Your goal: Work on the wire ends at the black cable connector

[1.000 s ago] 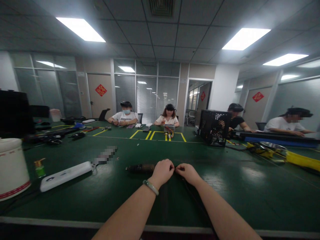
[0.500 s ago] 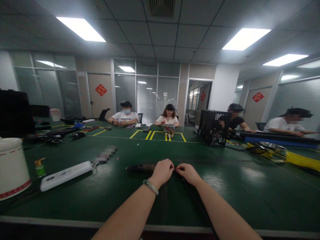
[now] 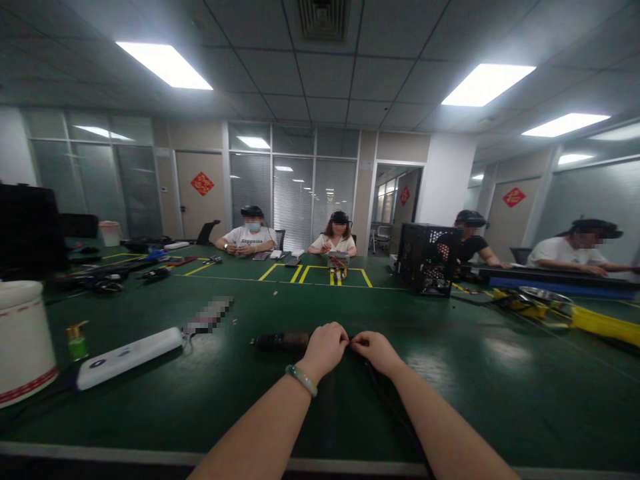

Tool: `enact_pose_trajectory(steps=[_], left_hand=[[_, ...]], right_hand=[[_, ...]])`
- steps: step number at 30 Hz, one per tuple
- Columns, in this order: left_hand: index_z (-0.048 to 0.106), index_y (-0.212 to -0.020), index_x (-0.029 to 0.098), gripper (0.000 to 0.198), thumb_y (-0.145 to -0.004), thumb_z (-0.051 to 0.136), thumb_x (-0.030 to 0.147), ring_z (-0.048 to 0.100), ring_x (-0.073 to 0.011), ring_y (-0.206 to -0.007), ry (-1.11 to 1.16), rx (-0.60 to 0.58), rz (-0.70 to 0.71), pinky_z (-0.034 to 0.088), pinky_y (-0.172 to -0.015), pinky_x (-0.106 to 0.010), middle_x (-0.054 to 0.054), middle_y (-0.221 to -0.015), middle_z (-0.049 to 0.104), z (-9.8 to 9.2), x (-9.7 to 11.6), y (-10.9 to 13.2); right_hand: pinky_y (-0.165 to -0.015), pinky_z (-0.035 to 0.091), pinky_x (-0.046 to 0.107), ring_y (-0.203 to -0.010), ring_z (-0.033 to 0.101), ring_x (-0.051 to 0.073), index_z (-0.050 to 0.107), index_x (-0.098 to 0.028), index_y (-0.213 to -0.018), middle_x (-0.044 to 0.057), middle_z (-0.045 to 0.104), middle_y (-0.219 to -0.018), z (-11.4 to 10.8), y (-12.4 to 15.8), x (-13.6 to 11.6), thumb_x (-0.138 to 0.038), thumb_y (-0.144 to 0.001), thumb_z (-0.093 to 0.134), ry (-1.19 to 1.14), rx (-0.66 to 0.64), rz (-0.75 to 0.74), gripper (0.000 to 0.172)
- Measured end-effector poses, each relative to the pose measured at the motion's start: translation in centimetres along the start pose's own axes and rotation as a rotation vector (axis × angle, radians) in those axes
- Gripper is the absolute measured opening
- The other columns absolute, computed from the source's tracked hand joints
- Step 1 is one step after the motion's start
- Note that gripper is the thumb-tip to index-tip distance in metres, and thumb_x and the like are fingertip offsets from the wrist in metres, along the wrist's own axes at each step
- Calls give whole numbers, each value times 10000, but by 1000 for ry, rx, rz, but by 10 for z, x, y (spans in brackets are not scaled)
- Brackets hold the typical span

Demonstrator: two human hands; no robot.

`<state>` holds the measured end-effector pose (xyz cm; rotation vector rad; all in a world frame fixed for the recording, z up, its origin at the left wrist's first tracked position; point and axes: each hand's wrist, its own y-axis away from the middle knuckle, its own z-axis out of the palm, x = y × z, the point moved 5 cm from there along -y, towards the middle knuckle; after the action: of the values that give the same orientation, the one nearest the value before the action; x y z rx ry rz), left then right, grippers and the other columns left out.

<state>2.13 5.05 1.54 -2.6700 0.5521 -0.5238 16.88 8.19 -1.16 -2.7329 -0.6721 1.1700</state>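
Holds both hands together low over the green desk (image 3: pixel 480 380), knuckles up, fingertips meeting. Curls the left hand (image 3: pixel 325 347) shut over the right end of a dark tool (image 3: pixel 280 341) lying flat on the desk and sticking out to the left of that hand. Pinches in the closed right hand (image 3: pixel 379 351) a thin black cable (image 3: pixel 387 400) trailing from under that hand back along the right forearm toward the near desk edge. Wears a pale green bracelet (image 3: pixel 301 379) on the left wrist, just behind the left hand. Shows, well to the left of the hands, a white power strip (image 3: pixel 127 357), then a small green bottle (image 3: pixel 76 340) with a gold pump top, then a white bucket (image 3: pixel 23 343) farthest out. Shows, beyond the hands and to the right, a black perforated case (image 3: pixel 430 259) standing upright, and farther right a metal bowl (image 3: pixel 546 294) among yellow parts (image 3: pixel 603 321). Has other people (image 3: pixel 339 235) at the far side of the desk, well apart from the hands, with yellow tape lines (image 3: pixel 320 273) marked on the desk between.
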Motion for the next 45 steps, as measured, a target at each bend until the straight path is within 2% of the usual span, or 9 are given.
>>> enact_pose_trajectory(steps=[13, 29, 39, 45], left_hand=[[611, -900, 206, 153, -870, 480, 279, 535, -181, -949, 9, -27, -21, 389, -845, -315, -34, -994, 593, -3, 3, 2], [622, -903, 202, 162, -860, 488, 281, 529, -189, -982, -11, -29, -32, 378, -881, -317, -44, -1003, 605, -5, 5, 2], [614, -853, 214, 133, -850, 504, 288, 540, -180, -915, 39, 36, -8, 392, -827, -313, -22, -947, 606, -1, 0, 1], [612, -866, 217, 135, -855, 494, 282, 538, -174, -911, 51, 20, -6, 393, -811, -306, -17, -956, 602, -2, 0, 2]], right_hand=[[-697, 440, 255, -752, 620, 171, 720, -192, -841, 22, 706, -828, -1, 1, -2, -314, -782, 572, 12, -7, 12, 201], [-679, 430, 246, -735, 612, 173, 721, -193, -821, 22, 701, -798, -1, 0, -1, -310, -778, 565, 37, 16, -26, 200], [-648, 425, 242, -717, 613, 167, 717, -191, -832, 18, 703, -795, 1, -1, 3, -322, -782, 579, 14, 5, -1, 197], [-654, 431, 246, -732, 616, 170, 715, -190, -846, 21, 704, -818, 0, 0, 0, -330, -790, 568, 20, -4, 6, 211]])
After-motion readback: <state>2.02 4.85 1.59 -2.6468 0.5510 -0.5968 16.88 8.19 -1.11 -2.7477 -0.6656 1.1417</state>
